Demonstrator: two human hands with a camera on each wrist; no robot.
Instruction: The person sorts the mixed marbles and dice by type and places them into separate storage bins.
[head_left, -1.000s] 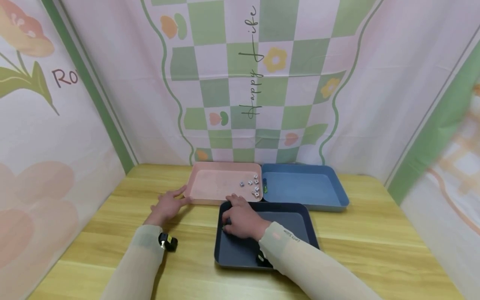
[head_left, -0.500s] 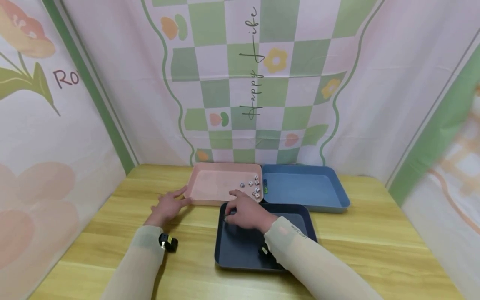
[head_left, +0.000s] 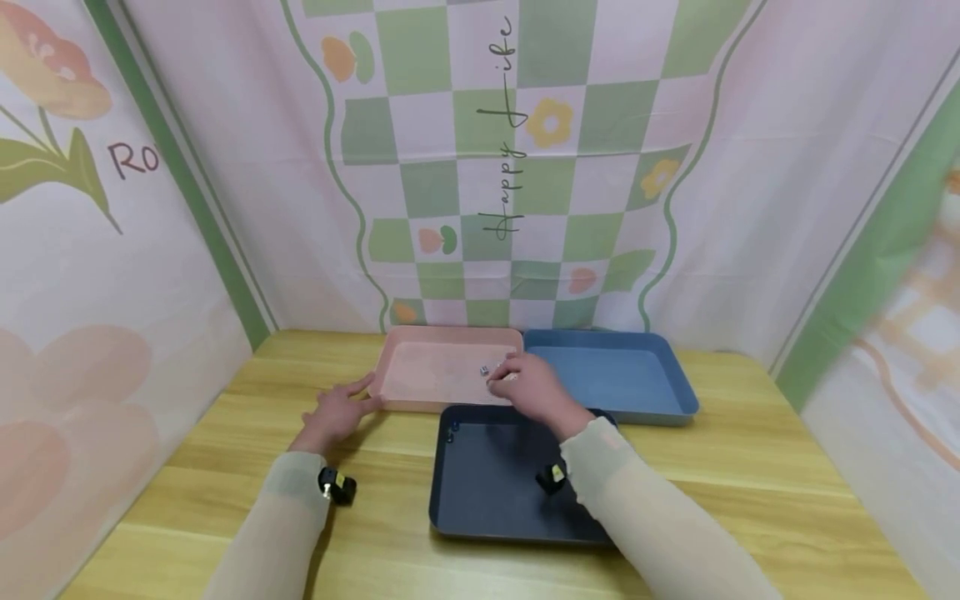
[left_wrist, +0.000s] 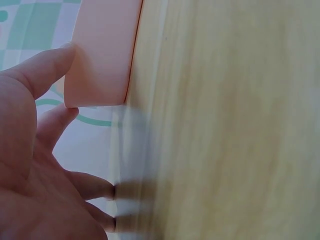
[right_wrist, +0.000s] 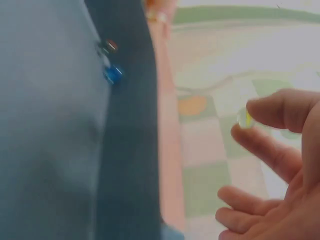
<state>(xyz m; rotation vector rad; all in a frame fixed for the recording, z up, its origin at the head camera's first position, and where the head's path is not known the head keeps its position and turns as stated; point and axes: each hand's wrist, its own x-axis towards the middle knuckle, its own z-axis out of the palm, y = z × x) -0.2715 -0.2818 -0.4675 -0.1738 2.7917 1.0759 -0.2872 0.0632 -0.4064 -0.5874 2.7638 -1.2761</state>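
Observation:
Thumb and index finger of my right hand pinch a clear glass marble with a yellow streak, raised in the right wrist view. In the head view this hand overlaps the right end of the pink tray and the left edge of the blue tray. One white die shows beside it; other dice are mostly hidden. My left hand has its fingers spread, thumb and index fingertip touching the pink tray's near left corner. A blue marble and a reddish marble lie in the dark tray.
The pink and blue trays stand side by side at the back of the wooden table. In front of them sits the dark tray, under my right forearm. A patterned curtain hangs behind the table.
My right hand has risen from the dark tray's far left corner and moved right, to where the pink and blue trays meet, carrying the marble. The left hand has stayed put.

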